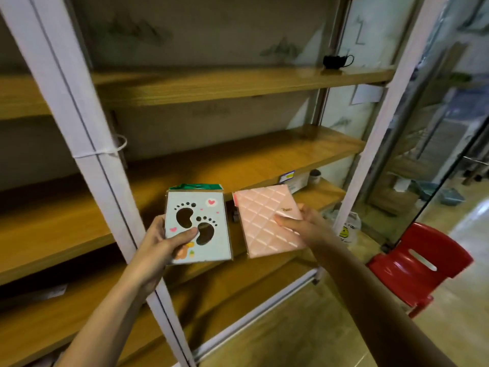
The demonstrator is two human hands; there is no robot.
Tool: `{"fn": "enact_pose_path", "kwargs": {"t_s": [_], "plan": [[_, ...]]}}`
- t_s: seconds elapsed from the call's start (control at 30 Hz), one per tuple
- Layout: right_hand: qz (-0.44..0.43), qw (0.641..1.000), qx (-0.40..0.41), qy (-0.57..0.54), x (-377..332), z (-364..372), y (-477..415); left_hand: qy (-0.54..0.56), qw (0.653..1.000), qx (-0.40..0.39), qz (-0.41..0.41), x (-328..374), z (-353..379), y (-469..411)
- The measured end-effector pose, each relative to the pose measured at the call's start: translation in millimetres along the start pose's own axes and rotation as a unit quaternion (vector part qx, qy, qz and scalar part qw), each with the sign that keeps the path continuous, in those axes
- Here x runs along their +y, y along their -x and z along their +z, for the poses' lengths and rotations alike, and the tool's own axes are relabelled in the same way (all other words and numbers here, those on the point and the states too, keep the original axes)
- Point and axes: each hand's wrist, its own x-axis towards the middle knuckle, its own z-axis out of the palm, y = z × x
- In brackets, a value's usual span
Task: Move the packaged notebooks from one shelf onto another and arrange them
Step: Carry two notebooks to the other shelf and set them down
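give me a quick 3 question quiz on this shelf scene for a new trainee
1. True or false: the left hand holds the pink quilted notebook.
2. What stands on the upper shelf, far right? A) a black cup B) a potted plant C) a stack of notebooks
3. Short answer: what dark shapes are on the cover of the pale blue notebook?

Key
1. False. The right hand holds it, and the left hand holds the pale blue notebook.
2. A
3. Two footprints
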Motion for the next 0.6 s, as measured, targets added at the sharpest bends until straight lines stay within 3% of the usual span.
{"fn": "enact_pose_path", "kwargs": {"t_s": [0.37,0.6], "plan": [[0.0,0.999,0.015,0.029,-10.3,-123.6,-141.8,0.012,1.0,0.009,0.008,5.0,130.8,-138.1],[-0.007,0.999,0.001,0.054,-14.6,-191.3,-231.6,-0.029,0.998,0.053,0.005,11.2,189.1,-204.3]]}}
